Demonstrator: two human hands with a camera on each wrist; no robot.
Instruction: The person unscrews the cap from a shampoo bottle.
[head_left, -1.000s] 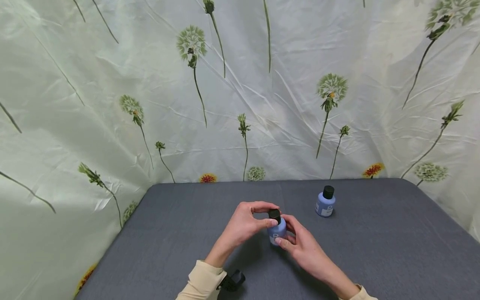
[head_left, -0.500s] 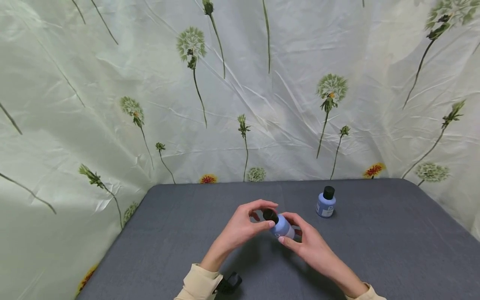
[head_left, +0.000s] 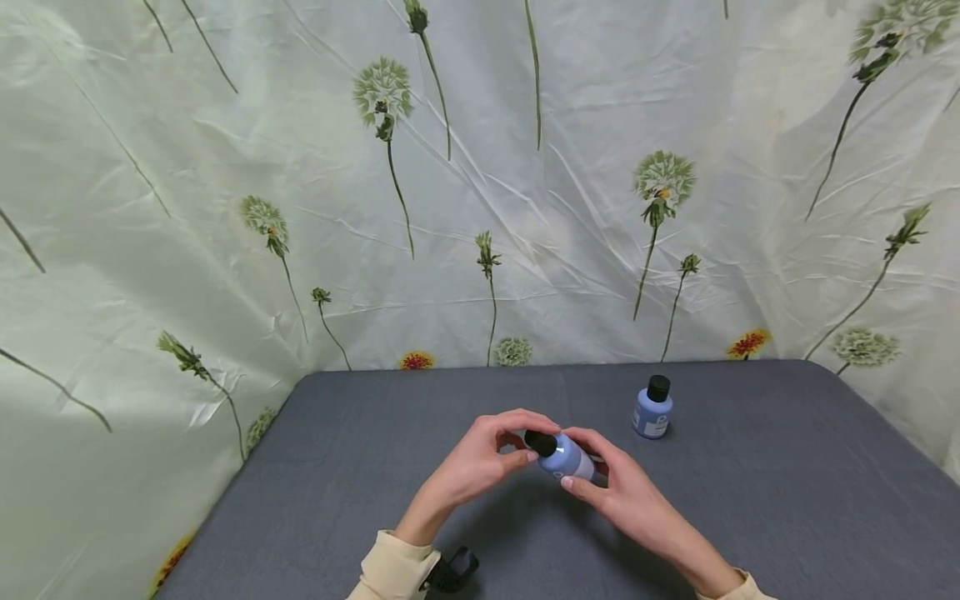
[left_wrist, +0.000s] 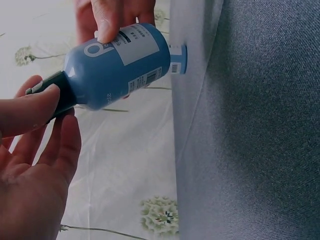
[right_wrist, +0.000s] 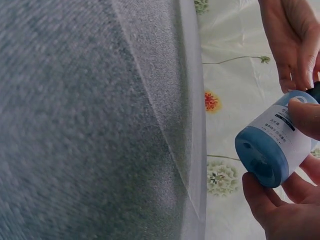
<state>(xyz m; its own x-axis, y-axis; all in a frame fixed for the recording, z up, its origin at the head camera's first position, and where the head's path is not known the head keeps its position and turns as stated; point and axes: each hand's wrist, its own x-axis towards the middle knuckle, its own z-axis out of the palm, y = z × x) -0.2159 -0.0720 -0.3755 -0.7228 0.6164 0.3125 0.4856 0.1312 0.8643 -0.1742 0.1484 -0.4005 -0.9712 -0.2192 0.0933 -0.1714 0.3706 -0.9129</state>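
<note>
A small blue bottle (head_left: pixel 567 458) with a white label is held above the grey table, tilted so that its black cap (head_left: pixel 541 442) points left. My right hand (head_left: pixel 617 482) grips the bottle's body, thumb on the near side and fingers round the far side. At the other end my left hand (head_left: pixel 480 463) pinches the black cap between thumb and fingers. The left wrist view shows the cap (left_wrist: pixel 62 92) seated on the bottle's neck. In the right wrist view the flat base of the bottle (right_wrist: pixel 260 157) faces the camera.
Farther back on the right, a second blue bottle (head_left: pixel 652 408) with a black cap stands upright on the grey table (head_left: pixel 375 433). Behind the table hangs a pale cloth (head_left: pixel 450 200) printed with dandelions. A black strap device (head_left: pixel 452 571) sits at the left wrist.
The bottle has gone from nearly upright to tilted, its cap swinging left and its base right. Both hands stay on it, the left hand turning along with the cap.
</note>
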